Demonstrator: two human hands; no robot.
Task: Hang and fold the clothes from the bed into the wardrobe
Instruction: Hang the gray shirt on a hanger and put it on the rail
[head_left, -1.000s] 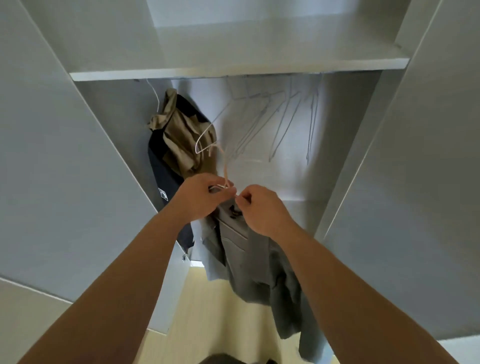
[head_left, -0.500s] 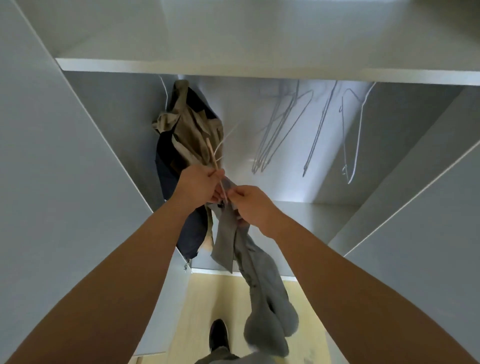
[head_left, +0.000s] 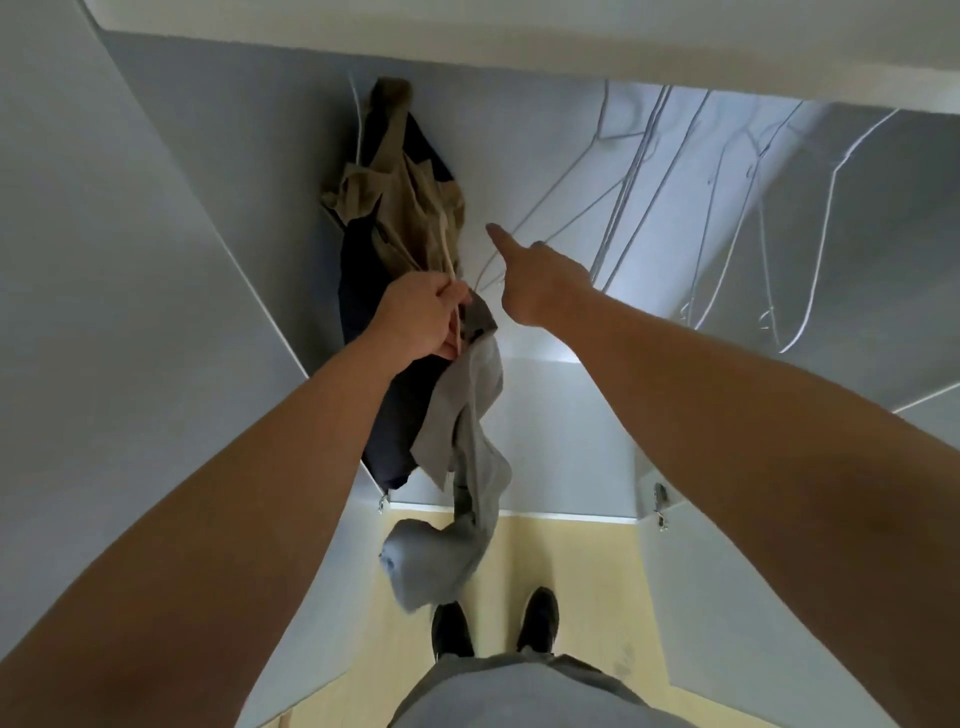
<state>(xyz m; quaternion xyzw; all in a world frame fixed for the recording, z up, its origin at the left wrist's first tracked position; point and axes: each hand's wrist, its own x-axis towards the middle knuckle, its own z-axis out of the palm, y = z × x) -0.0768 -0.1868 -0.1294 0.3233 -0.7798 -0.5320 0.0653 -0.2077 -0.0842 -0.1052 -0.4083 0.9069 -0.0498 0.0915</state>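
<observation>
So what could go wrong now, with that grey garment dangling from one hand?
The grey garment hangs bunched from the hanger that only the left hand grips, so it might slip to the floor. The right hand, pointing among the empty wire hangers, could snag or knock one loose.

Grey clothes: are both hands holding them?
No, only the left hand grips the grey clothes; the right hand is off them, one finger pointing.
</observation>
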